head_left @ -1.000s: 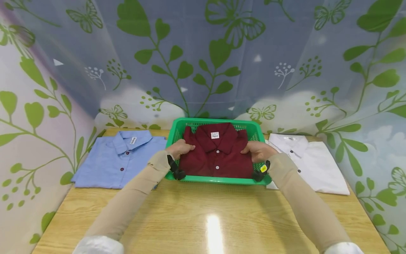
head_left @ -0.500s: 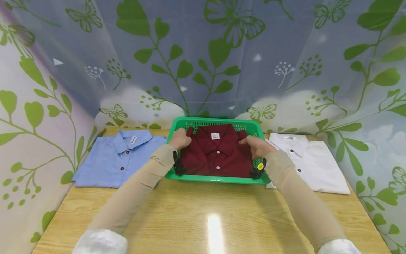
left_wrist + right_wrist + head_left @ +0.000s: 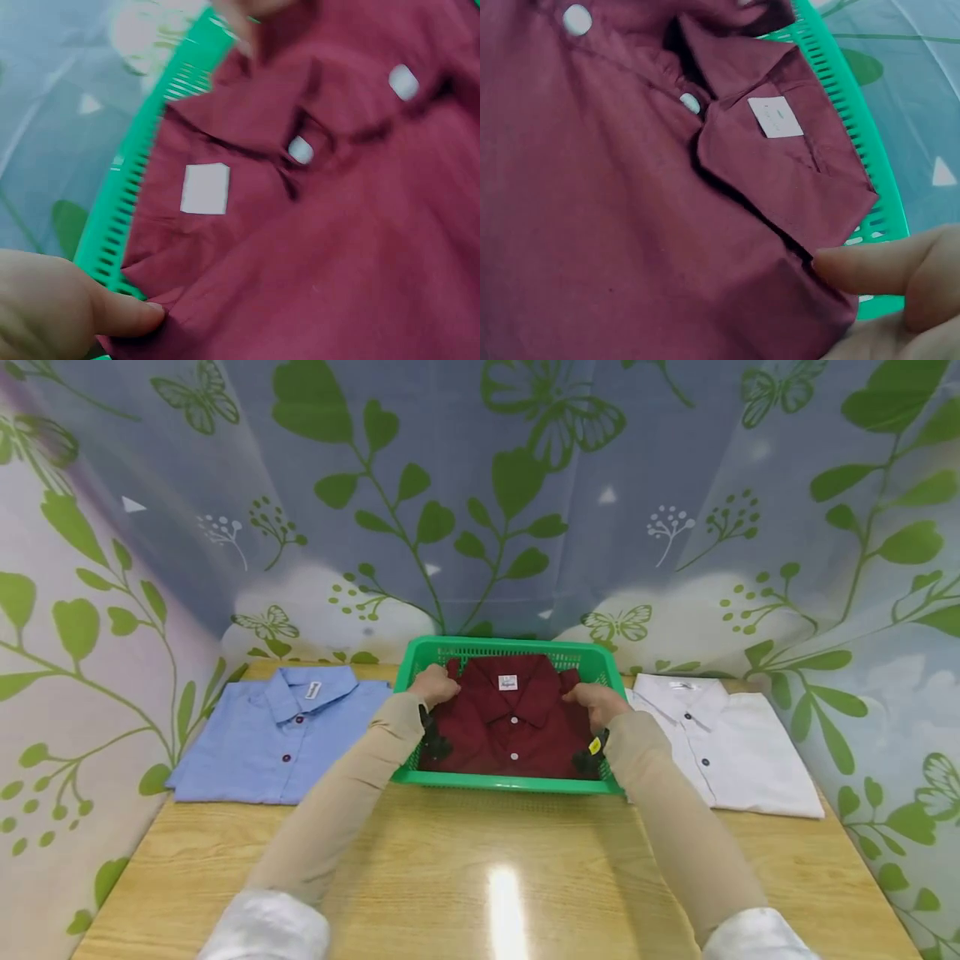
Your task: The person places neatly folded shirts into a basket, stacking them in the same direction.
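A folded dark red button-up shirt (image 3: 502,735) lies in a green plastic basket (image 3: 517,783), collar toward the back and white label showing. My left hand (image 3: 435,687) pinches the shirt's left shoulder; in the left wrist view the thumb (image 3: 131,313) presses on the cloth beside the collar. On the other side my right hand (image 3: 602,700) pinches the right shoulder, its thumb (image 3: 870,268) on top of the fabric in the right wrist view. The fingers under the cloth are hidden.
A folded light blue shirt (image 3: 255,739) lies left of the basket, a folded white shirt (image 3: 738,752) to its right. All rest on a wooden table (image 3: 420,860). A patterned curtain (image 3: 480,527) rises right behind the basket and along both sides.
Both hands have shifted to the shirt's shoulders, wrists moving inward over the basket. The shirt's upper part has slid slightly toward the front and lies lower in the basket.
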Tool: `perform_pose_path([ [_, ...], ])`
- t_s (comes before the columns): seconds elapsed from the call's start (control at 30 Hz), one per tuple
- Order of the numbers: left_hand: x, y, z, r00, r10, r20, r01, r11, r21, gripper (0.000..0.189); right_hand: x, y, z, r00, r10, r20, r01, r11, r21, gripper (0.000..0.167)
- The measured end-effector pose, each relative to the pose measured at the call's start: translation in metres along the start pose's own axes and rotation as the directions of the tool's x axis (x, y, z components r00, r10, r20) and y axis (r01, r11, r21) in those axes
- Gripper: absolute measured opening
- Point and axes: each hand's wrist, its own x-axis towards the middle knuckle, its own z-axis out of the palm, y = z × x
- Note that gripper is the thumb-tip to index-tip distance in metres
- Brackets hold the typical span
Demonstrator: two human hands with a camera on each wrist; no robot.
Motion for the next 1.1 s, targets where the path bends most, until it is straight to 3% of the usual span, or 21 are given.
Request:
perform_pose_path([
  [0.1,0.036,-0.024,0.002,0.997,0.028,0.068,-0.017,0.988,-0.154,0.032,0.0,0.0,0.0,0.999,0.009,-0.044,-0.008,1.0,0.013,0.037],
  [0.13,0.048,-0.032,0.002,0.995,0.015,0.101,0.005,0.981,-0.196,0.04,0.0,0.0,0.0,0.999,0.003,-0.045,-0.002,1.0,0.01,0.032],
  [0.17,0.044,-0.033,0.0,0.992,0.032,0.124,-0.004,0.975,-0.22,0.047,-0.001,0.001,0.0,0.999,-0.007,-0.047,0.007,1.0,0.004,0.026],
  [0.23,0.041,-0.035,-0.002,0.988,0.059,0.145,-0.032,0.982,-0.184,0.06,-0.004,0.001,0.0,0.999,-0.038,-0.032,0.037,0.999,-0.02,0.012],
  [0.3,0.027,-0.028,-0.006,0.988,0.079,0.132,-0.066,0.993,-0.101,0.063,-0.006,0.001,0.0,0.995,-0.099,0.005,0.099,0.992,-0.077,0.01],
  [0.37,-0.001,-0.011,-0.01,0.99,0.117,0.084,-0.118,0.993,0.009,0.055,-0.01,0.0,0.0,0.985,-0.168,0.04,0.172,0.977,-0.128,0.021],
  [0.4,-0.005,-0.006,-0.011,0.99,0.134,0.046,-0.137,0.988,0.073,0.05,-0.012,-0.001,0.001,0.979,-0.198,0.053,0.205,0.964,-0.171,0.03],
  [0.5,-0.051,0.026,-0.018,0.987,0.154,-0.044,-0.142,0.97,0.199,0.027,-0.017,-0.004,0.002,0.954,-0.296,0.042,0.296,0.912,-0.285,0.021],
  [0.57,-0.072,0.042,-0.021,0.983,0.161,-0.087,-0.138,0.964,0.228,0.028,-0.019,-0.007,0.004,0.937,-0.349,0.012,0.33,0.873,-0.359,0.021],
  [0.63,-0.086,0.051,-0.023,0.983,0.156,-0.098,-0.135,0.972,0.193,0.029,-0.019,-0.01,0.005,0.924,-0.382,-0.023,0.344,0.854,-0.39,0.035],
  [0.7,-0.08,0.046,-0.023,0.986,0.14,-0.095,-0.127,0.983,0.132,0.03,-0.018,-0.012,0.006,0.92,-0.389,-0.05,0.343,0.859,-0.381,0.04],
  [0.77,-0.062,0.035,-0.02,0.991,0.108,-0.081,-0.102,0.993,0.066,0.033,-0.015,-0.013,0.005,0.923,-0.378,-0.07,0.329,0.871,-0.364,0.038],
  [0.83,-0.036,0.018,-0.015,0.995,0.076,-0.062,-0.076,0.997,-0.007,0.033,-0.012,-0.013,0.005,0.923,-0.373,-0.097,0.32,0.881,-0.348,0.035],
  [0.9,-0.024,0.008,-0.011,0.995,0.082,-0.052,-0.086,0.993,-0.083,0.029,-0.008,-0.012,0.003,0.922,-0.372,-0.108,0.314,0.882,-0.352,0.034],
  [1.0,0.013,-0.019,-0.004,0.987,0.156,-0.038,-0.161,0.957,-0.242,0.027,-0.003,-0.01,0.002,0.906,-0.403,-0.128,0.339,0.874,-0.348,0.037],
  [1.1,0.022,-0.025,-0.004,0.985,0.166,-0.042,-0.169,0.901,-0.399,0.03,-0.001,-0.009,-0.001,0.885,-0.444,-0.138,0.381,0.863,-0.33,0.037],
])
